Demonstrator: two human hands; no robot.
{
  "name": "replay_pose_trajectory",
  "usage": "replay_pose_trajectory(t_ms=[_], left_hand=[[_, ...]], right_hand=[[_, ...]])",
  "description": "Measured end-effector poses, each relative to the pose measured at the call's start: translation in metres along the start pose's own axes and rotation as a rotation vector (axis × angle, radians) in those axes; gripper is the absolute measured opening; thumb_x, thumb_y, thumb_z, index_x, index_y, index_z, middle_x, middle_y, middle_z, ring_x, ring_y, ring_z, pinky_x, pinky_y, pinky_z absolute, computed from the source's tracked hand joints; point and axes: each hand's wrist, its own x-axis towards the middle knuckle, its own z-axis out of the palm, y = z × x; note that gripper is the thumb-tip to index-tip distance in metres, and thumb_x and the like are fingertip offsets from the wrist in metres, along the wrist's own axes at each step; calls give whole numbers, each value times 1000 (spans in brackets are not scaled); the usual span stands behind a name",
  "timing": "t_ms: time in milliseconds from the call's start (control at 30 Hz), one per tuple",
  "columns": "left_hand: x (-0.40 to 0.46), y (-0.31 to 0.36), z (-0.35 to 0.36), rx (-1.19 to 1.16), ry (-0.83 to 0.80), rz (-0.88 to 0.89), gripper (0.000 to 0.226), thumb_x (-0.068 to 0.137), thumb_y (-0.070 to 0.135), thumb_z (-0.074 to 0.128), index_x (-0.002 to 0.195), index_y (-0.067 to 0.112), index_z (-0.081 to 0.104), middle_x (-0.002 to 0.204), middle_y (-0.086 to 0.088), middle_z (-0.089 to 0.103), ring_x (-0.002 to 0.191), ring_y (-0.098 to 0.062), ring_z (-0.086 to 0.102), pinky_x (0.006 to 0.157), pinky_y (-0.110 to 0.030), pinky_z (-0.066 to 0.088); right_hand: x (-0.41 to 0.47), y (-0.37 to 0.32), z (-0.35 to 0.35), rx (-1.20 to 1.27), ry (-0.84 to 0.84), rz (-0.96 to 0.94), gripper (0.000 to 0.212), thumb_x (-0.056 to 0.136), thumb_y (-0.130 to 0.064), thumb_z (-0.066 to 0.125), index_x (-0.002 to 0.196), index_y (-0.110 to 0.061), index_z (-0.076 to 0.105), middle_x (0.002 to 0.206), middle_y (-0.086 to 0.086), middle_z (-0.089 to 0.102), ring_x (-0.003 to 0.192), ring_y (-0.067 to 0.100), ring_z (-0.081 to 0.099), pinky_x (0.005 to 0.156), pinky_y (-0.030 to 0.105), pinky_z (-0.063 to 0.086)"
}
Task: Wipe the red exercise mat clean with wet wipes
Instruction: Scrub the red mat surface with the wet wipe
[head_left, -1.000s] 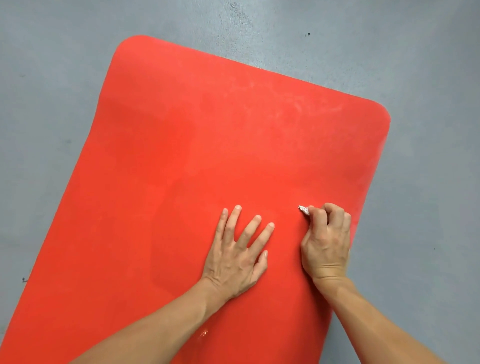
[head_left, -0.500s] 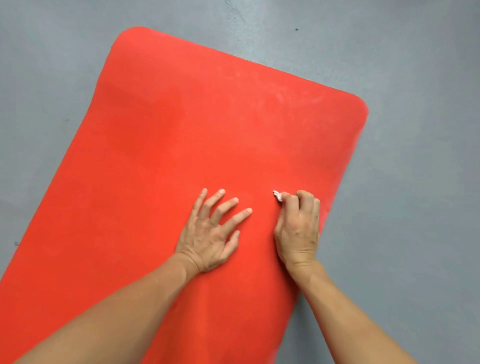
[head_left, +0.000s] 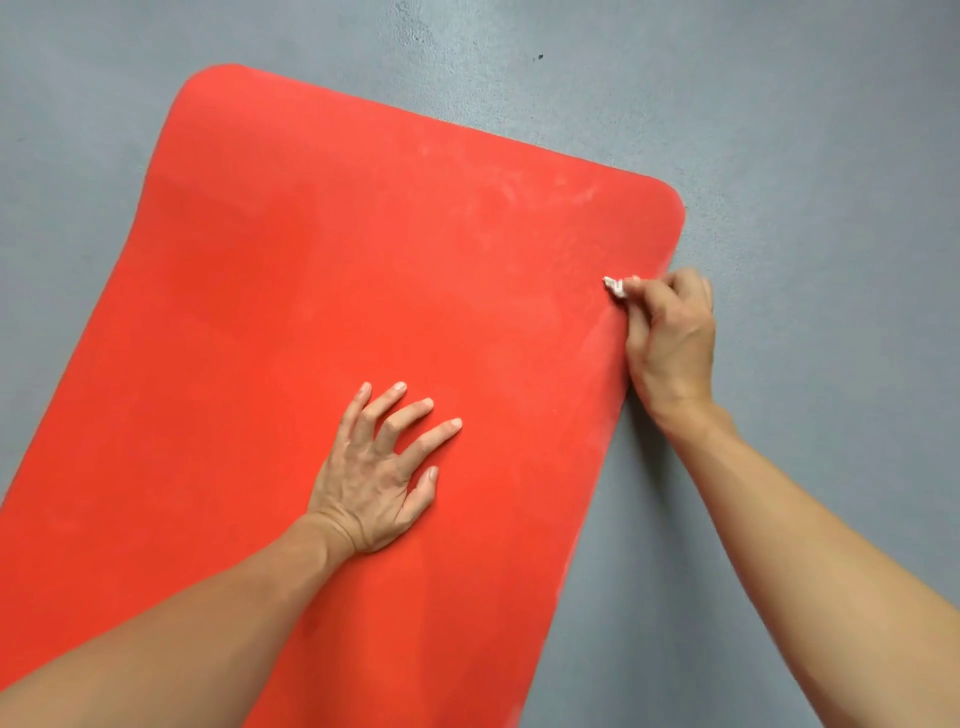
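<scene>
Since the earlier frames, the right hand (head_left: 670, 332) has travelled from the mat's interior out to its right long edge, nearer the far right corner, while the left hand (head_left: 382, 467) has stayed planted. Grey floor (head_left: 831, 156) fills the view; the red exercise mat (head_left: 322, 270) lies flat on it, set diagonally, its far short end in view and its near end cut off by the frame. Pale, chalky smears show near the far right corner. The left hand rests palm down on the mat's middle with fingers spread and straight, gripping nothing. The right hand is curled round a small wadded wet wipe (head_left: 614, 287), of which only a white tip shows past the fingers; the hand straddles the mat's edge, partly over the floor.

Risks, as judged: a stroke running off the edge could drag the wipe across the floor and carry grit back onto the mat. So small a wad may dry out or cover little per pass, leaving the smears only spread. If the bracing hand lifts, the mat may slide or bunch.
</scene>
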Motion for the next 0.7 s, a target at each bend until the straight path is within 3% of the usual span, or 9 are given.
replay_pose_trajectory(t_ms=[133, 200, 267, 333, 433, 533, 700], left_hand=[[0, 0, 0, -3, 0, 10, 54, 94, 37, 55, 147, 30, 59, 145, -8, 53, 144, -40, 42, 120, -68, 25], [1, 0, 0, -3, -5, 11, 54, 94, 37, 55, 147, 31, 59, 146, -7, 52, 145, -40, 42, 120, -68, 25], [1, -1, 0, 2, -8, 10, 54, 94, 37, 56, 147, 30, 59, 146, -7, 52, 145, -40, 41, 120, -68, 25], [0, -1, 0, -4, -8, 10, 54, 93, 37, 56, 147, 30, 60, 145, -7, 51, 145, -40, 42, 120, -69, 26], [0, 0, 0, -10, -7, 12, 54, 93, 36, 57, 146, 31, 60, 145, -6, 51, 144, -40, 42, 120, -69, 26], [0, -2, 0, -19, -24, 7, 55, 93, 37, 58, 147, 31, 59, 146, -6, 51, 145, -40, 42, 120, -69, 26], [0, -1, -1, -28, -13, 14, 55, 91, 37, 60, 146, 32, 60, 147, -4, 50, 145, -39, 41, 119, -69, 27]], right_hand=[[-95, -37, -10, 44, -126, -161, 13, 101, -8, 64, 105, 0, 74, 81, 9, 48, 75, 23, 43, 66, 42, 42], [-139, -55, -16, 93, -270, -281, 21, 99, -4, 63, 118, 1, 72, 85, 9, 52, 77, 26, 48, 70, 39, 48], [-129, -54, -13, 116, -328, -362, 21, 98, -4, 61, 114, -1, 73, 86, 9, 53, 81, 27, 51, 72, 37, 48], [-80, -45, -2, 97, -250, -302, 19, 99, -8, 59, 107, -5, 75, 86, 10, 56, 83, 28, 52, 75, 34, 42], [1, -24, 10, 45, 5, -29, 17, 99, -16, 61, 103, -9, 75, 90, 14, 61, 88, 35, 58, 81, 32, 41], [-7, -38, 18, 36, 57, 91, 12, 98, -9, 64, 101, -7, 75, 88, 13, 57, 85, 35, 56, 81, 30, 42], [-87, -74, 16, 119, -295, -332, 19, 104, -10, 57, 109, -3, 73, 84, 9, 53, 78, 28, 49, 70, 37, 44]])
